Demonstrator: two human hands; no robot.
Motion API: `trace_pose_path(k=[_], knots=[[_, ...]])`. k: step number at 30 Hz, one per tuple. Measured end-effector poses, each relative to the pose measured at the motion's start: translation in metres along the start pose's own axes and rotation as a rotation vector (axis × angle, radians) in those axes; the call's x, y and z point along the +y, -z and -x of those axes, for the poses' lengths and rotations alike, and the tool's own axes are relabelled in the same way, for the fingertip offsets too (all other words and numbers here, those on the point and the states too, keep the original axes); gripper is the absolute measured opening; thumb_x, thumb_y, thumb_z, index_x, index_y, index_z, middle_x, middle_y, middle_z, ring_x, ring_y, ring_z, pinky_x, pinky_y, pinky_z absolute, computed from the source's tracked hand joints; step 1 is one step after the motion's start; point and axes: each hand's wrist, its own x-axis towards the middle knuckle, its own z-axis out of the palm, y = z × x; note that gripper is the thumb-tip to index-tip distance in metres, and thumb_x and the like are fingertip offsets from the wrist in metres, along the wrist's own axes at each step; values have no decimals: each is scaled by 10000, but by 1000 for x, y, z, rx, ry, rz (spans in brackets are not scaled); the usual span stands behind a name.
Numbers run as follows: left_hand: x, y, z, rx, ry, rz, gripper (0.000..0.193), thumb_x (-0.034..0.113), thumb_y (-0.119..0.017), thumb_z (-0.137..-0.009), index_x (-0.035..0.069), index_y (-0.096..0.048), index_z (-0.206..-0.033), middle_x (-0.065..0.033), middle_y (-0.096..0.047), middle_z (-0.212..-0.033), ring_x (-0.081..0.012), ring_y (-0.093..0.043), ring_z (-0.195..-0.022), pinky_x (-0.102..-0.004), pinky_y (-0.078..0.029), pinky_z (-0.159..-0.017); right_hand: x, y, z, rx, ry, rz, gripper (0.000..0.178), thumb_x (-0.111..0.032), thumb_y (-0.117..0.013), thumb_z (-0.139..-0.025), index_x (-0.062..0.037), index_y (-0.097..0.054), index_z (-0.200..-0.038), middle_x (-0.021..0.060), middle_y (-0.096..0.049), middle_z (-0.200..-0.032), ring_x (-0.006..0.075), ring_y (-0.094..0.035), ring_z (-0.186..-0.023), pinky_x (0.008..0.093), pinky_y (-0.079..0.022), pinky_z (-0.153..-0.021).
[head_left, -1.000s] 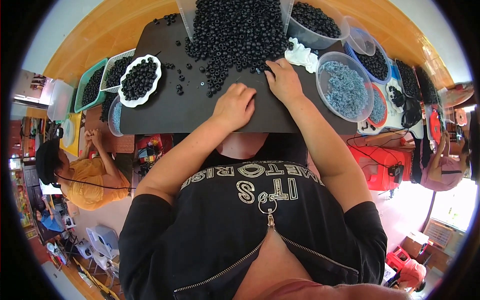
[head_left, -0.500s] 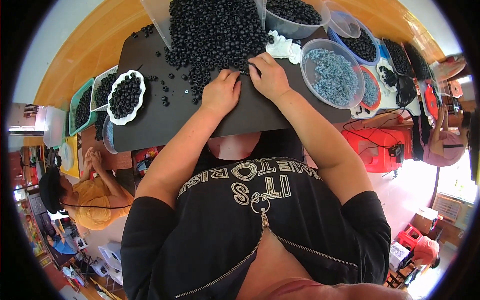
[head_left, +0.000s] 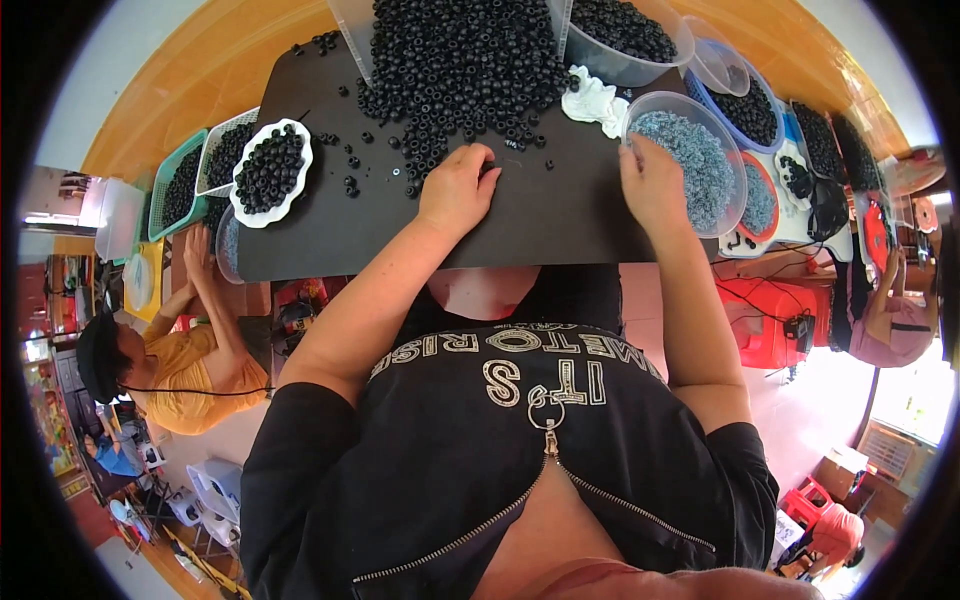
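Two half-curled grips, and you can't tell whether either has hold of anything!
Left hand (head_left: 458, 192) sits at the near edge of the black bead heap (head_left: 460, 85); right hand (head_left: 656, 182), right of the heap, overlaps the rim of a clear bowl (head_left: 738, 205) with blue pieces (head_left: 695, 150). Nearer than the heap, bare dark tabletop (head_left: 560, 220) opens between the hands.

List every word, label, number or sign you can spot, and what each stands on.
Black shirt: large pale outlined capitals across the chest; I won't copy the wording.
Bright items at far left: any writing is too small and blurred to read.
Black beads, clear bowl, white dish: none visible.
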Motion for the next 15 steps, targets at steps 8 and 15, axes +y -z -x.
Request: trace_pose_path(k=[8,15], knots=[[13,20,37,-16,-68,42,143,82,-598,-760,66,-595,-902,-83,-563,-802,-273,-579,-720,-346,-481,-626,29,7,-13,-300,-60,-85,128,-93,-562,-726,-22,-637,-802,177,-630,-767,332,-614,-738,379,-484,-693],[11,21,43,-34,-31,60,168,67,-606,-768,53,-602,-936,-98,-587,-850,-264,-598,-750,-325,-492,-663,-1,-7,-6,-373,-37,-58,68,-67,-562,-716,-12,-586,-746,189,-608,-729,339,-604,-721,381,-475,-669]])
